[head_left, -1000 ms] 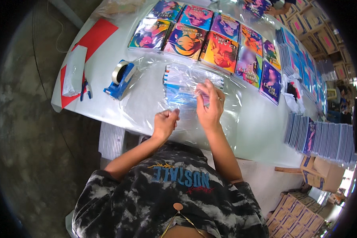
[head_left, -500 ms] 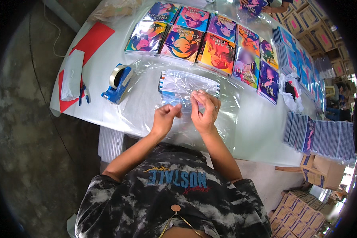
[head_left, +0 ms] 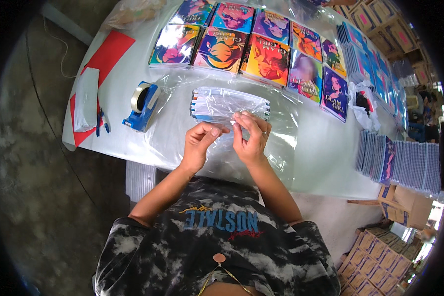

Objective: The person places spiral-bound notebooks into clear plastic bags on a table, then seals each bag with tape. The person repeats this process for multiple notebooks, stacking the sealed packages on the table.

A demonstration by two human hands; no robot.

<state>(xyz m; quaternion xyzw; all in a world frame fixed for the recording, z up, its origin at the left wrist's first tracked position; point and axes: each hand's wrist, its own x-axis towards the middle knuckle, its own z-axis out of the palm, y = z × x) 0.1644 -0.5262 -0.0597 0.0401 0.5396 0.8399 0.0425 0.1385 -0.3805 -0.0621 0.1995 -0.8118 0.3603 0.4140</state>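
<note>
A bundle of notebooks (head_left: 217,93) lies edge-on in front of me, with clear plastic film (head_left: 276,140) over and around it. At the near side of the bundle, my left hand (head_left: 198,144) has thumb and fingers pinched together on a bit of the film. My right hand (head_left: 250,139) pinches the film close beside it, fingertips at the bundle's near right edge. The fingers partly hide what they grip. Left of the bundle stands a blue tape dispenser (head_left: 142,109) with a roll of clear tape.
Rows of colourful notebooks (head_left: 219,49) fill the far side of the table (head_left: 325,158). More notebook stacks (head_left: 404,165) stand at the right. Red sheets (head_left: 114,52), a pile of clear sleeves (head_left: 87,98) and a blue pen (head_left: 99,123) lie left. Cartons (head_left: 375,251) are beyond the table.
My left hand has come up closer to the bundle and the right hand, and it now pinches the film. The right hand stays near the bundle's edge. The whole view has shifted slightly.
</note>
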